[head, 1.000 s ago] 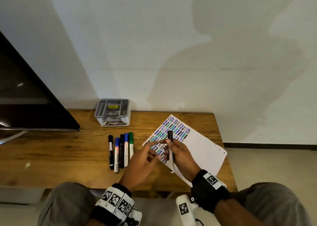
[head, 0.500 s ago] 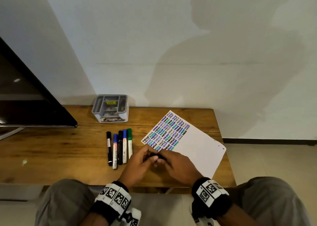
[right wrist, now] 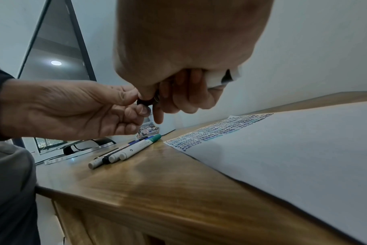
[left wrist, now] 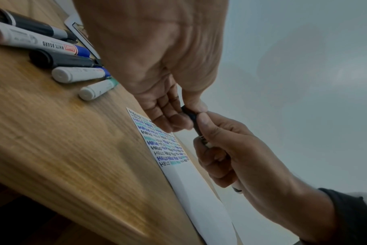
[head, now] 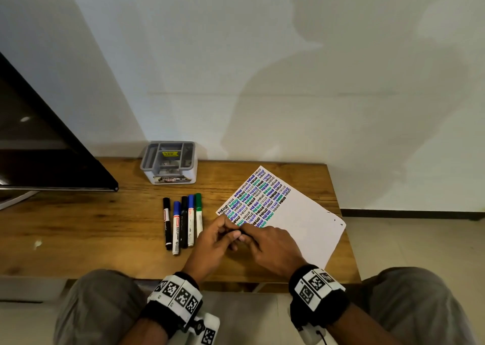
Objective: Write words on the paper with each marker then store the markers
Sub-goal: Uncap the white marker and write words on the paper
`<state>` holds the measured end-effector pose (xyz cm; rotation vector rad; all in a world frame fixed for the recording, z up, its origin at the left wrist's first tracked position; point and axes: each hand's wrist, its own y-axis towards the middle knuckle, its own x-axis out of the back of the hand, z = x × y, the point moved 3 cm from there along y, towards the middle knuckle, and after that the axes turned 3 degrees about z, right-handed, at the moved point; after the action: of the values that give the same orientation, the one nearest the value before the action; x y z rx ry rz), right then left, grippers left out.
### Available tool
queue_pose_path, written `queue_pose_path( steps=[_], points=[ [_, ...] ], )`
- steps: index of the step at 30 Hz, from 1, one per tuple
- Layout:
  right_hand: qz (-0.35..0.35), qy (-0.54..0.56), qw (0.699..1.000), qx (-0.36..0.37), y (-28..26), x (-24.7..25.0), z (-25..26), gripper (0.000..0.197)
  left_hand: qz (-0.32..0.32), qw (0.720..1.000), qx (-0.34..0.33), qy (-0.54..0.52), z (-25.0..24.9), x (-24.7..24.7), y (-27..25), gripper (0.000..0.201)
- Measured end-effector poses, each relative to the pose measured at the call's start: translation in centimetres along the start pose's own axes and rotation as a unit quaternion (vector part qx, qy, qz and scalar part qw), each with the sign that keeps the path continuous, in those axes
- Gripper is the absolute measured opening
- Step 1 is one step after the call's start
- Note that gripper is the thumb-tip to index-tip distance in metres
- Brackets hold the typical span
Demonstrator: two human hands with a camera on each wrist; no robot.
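My right hand [left wrist: 237, 159] wraps the black marker [left wrist: 196, 122] above the paper [head: 301, 213]; my left hand [left wrist: 157, 66] pinches its cap [left wrist: 189, 113] — I should pull straight along the barrel, wrists steady.

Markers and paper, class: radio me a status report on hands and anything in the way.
Both hands on one black marker: right hand grips barrel, left hand pinches cap. Five markers on table, paper part-filled with HELLO. Nothing blocking.

Brown wood-grain table [head: 105, 226], white paper [head: 309, 226] (multicoloured lettering), green-capped marker [head: 198, 213]
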<state>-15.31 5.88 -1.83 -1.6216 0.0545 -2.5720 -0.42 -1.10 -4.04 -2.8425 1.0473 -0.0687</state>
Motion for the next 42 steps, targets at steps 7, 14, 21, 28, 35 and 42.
queue_pose_path(
  steps=[7,14,21,28,35,42],
  points=[
    [0.054,0.071,0.995,-0.049,0.2,-0.2,-1.1,0.034,-0.056,0.998,-0.010,-0.004,-1.1,1.7,0.3,0.013],
    [-0.027,0.409,0.901,-0.143,0.4,0.5,-2.0,0.019,-0.069,0.997,0.009,-0.026,-0.9,1.0,0.2,0.014],
    [-0.064,0.489,0.855,-0.161,1.3,0.7,-1.1,0.015,-0.079,0.997,0.016,-0.008,-1.0,0.0,0.8,0.025],
    [-0.074,0.350,0.912,-0.202,2.8,4.5,-7.1,0.017,0.017,0.907,-0.075,0.413,-0.4,-0.5,1.6,0.044],
    [-0.107,0.134,0.942,-0.288,5.4,8.6,-15.6,0.023,0.088,0.785,-0.105,0.605,3.1,0.0,1.5,0.058],
    [-0.078,0.104,0.942,-0.309,6.2,8.0,-16.8,0.021,0.083,0.762,-0.105,0.634,3.8,0.9,1.0,0.053]
  ],
)
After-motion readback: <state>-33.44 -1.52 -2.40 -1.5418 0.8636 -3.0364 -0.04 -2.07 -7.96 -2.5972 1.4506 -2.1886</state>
